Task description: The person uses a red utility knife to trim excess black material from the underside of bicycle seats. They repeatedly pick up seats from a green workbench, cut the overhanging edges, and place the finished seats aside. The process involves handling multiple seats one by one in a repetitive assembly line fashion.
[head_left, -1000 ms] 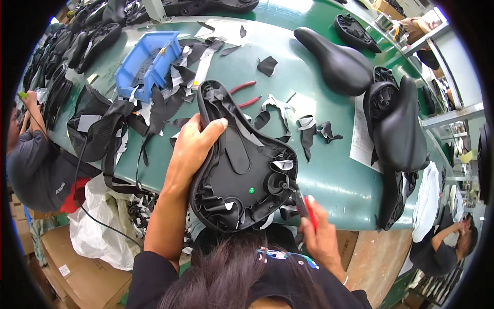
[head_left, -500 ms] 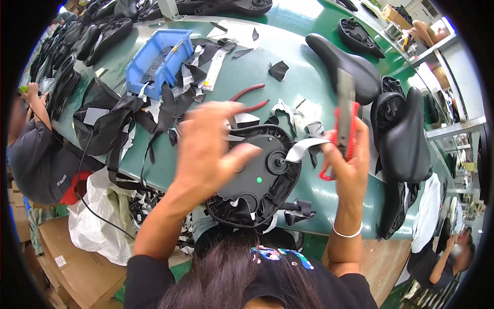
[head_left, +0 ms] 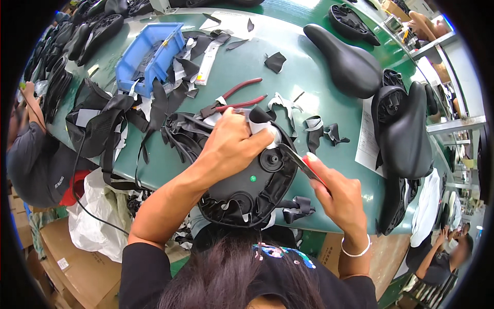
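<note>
Upside down at the table's front edge lies a black bicycle saddle [head_left: 242, 180], its hollow underside facing up. My left hand [head_left: 229, 139] is closed over its far side, pinching a strip of black cover material with a white backing [head_left: 261, 119]. In my right hand [head_left: 337, 190] is a utility knife [head_left: 303, 166] with red on its handle. Its blade points toward the saddle's right rim, close to the pinched strip. Whether the edge touches the material, I cannot tell. Red-handled pincers [head_left: 239, 98] lie just beyond my left hand, their jaws near the saddle.
A blue bin [head_left: 149, 59] stands at the back left among dark scraps. Finished-looking black saddles [head_left: 345, 62] lie to the right, one over a printed sheet [head_left: 366, 139]. Offcuts [head_left: 314, 129] lie beyond the saddle. One person [head_left: 38, 149] sits at left, another [head_left: 442, 257] at far right.
My left hand has come down from above the saddle and closed on the strip. My right hand has lowered the knife from upright to point at the saddle's rim.
</note>
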Motion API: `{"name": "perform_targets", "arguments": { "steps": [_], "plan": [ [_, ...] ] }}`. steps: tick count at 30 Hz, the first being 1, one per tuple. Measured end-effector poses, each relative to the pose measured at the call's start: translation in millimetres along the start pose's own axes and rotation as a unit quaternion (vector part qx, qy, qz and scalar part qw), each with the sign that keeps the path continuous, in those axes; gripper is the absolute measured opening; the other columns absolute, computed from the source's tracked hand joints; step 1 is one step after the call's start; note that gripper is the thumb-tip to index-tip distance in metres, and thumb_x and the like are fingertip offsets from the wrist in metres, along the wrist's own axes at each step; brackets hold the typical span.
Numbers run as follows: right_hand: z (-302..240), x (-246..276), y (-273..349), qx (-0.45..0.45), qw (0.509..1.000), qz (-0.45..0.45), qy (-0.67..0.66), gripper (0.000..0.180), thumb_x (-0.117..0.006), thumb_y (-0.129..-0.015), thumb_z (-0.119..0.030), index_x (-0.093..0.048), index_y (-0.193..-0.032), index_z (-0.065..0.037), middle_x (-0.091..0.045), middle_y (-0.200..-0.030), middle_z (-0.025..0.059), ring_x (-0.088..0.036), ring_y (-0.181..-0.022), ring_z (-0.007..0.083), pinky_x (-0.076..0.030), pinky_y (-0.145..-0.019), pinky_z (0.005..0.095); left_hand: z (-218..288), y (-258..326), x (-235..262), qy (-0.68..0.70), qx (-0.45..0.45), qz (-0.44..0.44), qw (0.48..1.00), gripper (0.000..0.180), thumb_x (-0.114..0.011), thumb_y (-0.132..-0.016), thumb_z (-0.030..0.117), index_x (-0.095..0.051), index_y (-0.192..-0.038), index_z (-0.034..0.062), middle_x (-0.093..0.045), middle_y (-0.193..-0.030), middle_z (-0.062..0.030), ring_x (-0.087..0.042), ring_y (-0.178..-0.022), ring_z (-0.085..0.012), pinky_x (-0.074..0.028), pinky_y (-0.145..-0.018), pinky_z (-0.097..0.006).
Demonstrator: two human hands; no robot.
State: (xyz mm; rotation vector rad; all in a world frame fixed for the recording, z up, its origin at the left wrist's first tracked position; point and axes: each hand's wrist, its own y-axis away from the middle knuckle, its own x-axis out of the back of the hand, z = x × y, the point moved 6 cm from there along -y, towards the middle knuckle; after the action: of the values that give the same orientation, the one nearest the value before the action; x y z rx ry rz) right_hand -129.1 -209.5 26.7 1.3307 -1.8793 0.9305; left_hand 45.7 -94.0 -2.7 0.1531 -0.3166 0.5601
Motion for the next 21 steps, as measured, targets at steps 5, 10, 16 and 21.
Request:
{"name": "perform_targets", "arguments": {
  "steps": [5, 10, 16, 21],
  "plan": [
    [12.7, 17.3, 4.8, -0.067, 0.991, 0.065, -0.095, 0.046, -0.064, -0.077, 0.004, -0.061, -0.121, -0.007, -0.068, -0.103, 0.0146, -0.064, -0.062, 0.0199, -0.05, -0.057, 0.027, 8.7, 6.3, -3.3, -0.211, -0.145, -0.046, 0.966, 0.023, -0.073, -0.067, 0.021, -0.06, -0.069, 0.0025, -0.055, -0.083, -0.0096, -0.042, -0.09, -0.0264, -0.036, -0.08, -0.037],
    [3.3, 0.8, -19.1, 0.065, 0.992, -0.025, 0.107, 0.058, -0.069, -0.074, -0.009, -0.057, -0.128, -0.025, -0.048, -0.059, 0.0029, -0.049, -0.047, 0.0224, -0.039, -0.044, 0.0352, 17.6, 8.6, -2.6, -0.207, -0.201, -0.001, 0.958, 0.017, -0.071, -0.07, 0.019, -0.063, -0.071, 0.0036, -0.058, -0.077, -0.0063, -0.045, -0.081, -0.0191, -0.039, -0.074, -0.032],
    [-8.7, -14.3, 31.3, -0.022, 0.995, -0.015, 0.095, 0.053, -0.064, -0.08, -0.008, -0.053, -0.131, -0.019, -0.05, -0.061, 0.0055, -0.052, -0.047, 0.024, -0.04, -0.044, 0.0366, -21.6, -2.6, 33.6, 0.431, -0.004, 0.164, 0.887, 0.019, -0.055, -0.086, 0.017, -0.063, -0.077, 0.0016, -0.066, -0.076, -0.0088, -0.052, -0.063, -0.0098, -0.04, -0.061, -0.022],
    [-18.9, -21.3, 20.3, -0.083, 0.983, -0.01, 0.165, 0.056, -0.061, -0.085, -0.012, -0.045, -0.138, -0.017, -0.051, -0.062, 0.0088, -0.052, -0.045, 0.0281, -0.04, -0.043, 0.0405, 23.7, 2.9, -1.8, 0.388, -0.067, -0.069, 0.917, 0.029, -0.047, -0.091, 0.025, -0.055, -0.073, 0.0041, -0.054, -0.063, -0.0145, -0.048, -0.06, -0.0185, -0.038, -0.055, -0.028]
  ]
}}
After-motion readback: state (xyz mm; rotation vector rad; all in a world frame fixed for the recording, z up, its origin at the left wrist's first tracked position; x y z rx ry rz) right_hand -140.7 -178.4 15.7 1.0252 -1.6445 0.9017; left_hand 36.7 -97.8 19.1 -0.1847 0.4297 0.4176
